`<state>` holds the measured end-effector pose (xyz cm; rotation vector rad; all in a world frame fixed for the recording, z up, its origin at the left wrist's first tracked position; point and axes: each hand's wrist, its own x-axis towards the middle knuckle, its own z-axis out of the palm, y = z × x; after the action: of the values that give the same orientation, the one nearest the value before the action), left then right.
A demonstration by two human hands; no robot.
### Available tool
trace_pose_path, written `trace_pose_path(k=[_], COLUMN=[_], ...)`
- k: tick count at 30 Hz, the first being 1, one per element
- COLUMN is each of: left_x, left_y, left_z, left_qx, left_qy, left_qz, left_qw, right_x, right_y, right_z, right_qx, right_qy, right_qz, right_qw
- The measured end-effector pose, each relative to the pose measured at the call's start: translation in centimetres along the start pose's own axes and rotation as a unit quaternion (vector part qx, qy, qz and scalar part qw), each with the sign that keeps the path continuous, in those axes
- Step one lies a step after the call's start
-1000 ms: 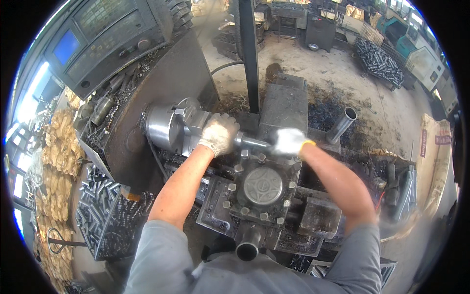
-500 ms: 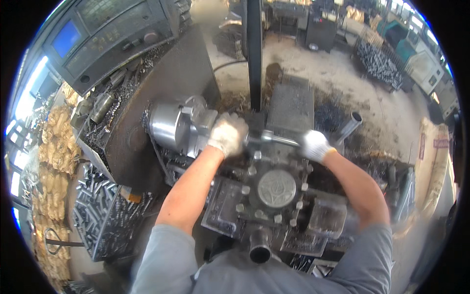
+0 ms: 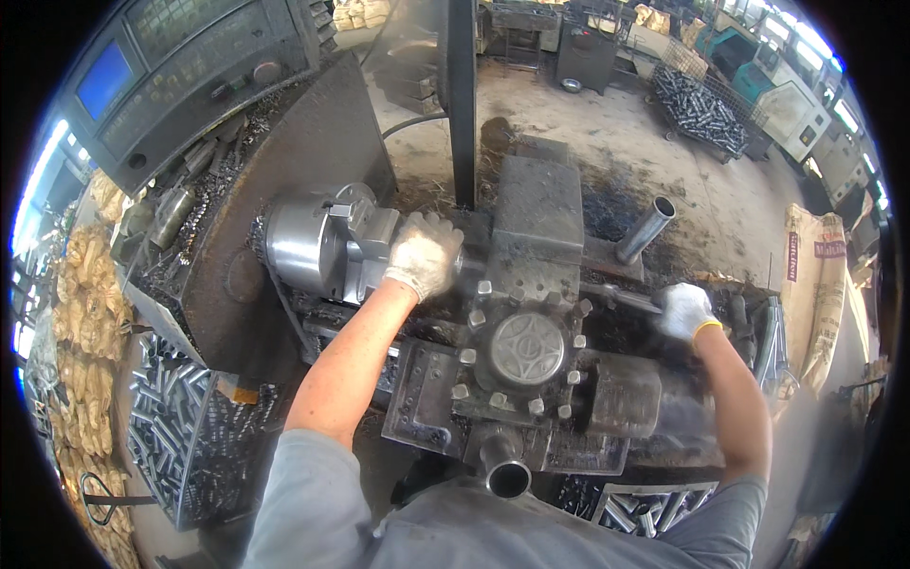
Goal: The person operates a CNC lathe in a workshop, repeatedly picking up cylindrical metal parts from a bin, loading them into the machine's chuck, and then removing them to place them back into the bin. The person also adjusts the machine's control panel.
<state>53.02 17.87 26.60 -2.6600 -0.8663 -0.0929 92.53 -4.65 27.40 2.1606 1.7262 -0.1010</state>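
I stand over a grimy lathe. My left hand (image 3: 424, 253), in a white glove, is closed around something right at the jaws of the shiny chuck (image 3: 313, 242); what it grips is hidden by the glove. My right hand (image 3: 684, 310), also gloved, has its fingers around a dark metal bar (image 3: 626, 298) that runs along the right side of the round tool turret (image 3: 526, 348). The turret carries several bolt heads and a short tube (image 3: 508, 474) pointing toward me.
A control panel with a blue screen (image 3: 104, 81) stands at the upper left. A grey pipe (image 3: 646, 228) sticks up behind the turret. Wire bins of metal tubes (image 3: 166, 427) sit at lower left, sacks (image 3: 815, 275) at right, other machines across the floor.
My right hand has swung away from beside the left hand out to the right side of the turret. The left hand has stayed at the chuck.
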Motion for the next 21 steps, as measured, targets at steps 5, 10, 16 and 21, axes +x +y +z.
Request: trace_pose_path(k=[5, 10, 16, 21], left_x=[-5.1, -24.8, -46.7, -50.7], left_y=[1.3, 3.2, -5.7, -6.5], left_z=[-2.1, 7.5, 19.0, 15.1], left_qx=[-0.135, -0.463, -0.523, -0.189], left_qy=[0.164, 0.129, 0.389, 0.235], left_qz=[0.017, -0.419, -0.722, -0.775], left_qw=[0.977, 0.77, 0.231, 0.556], right_x=[-0.9, -1.6, -3.6, 0.4], right_y=[2.4, 1.6, 0.0, -1.6], right_z=[1.9, 5.4, 5.2, 0.2], right_qx=[-0.141, -0.181, -0.19, -0.122], right_qy=[-0.085, -0.137, -0.181, -0.165], right_qz=[0.036, 0.001, -0.059, -0.065], right_qw=[0.986, 0.974, 0.963, 0.977])
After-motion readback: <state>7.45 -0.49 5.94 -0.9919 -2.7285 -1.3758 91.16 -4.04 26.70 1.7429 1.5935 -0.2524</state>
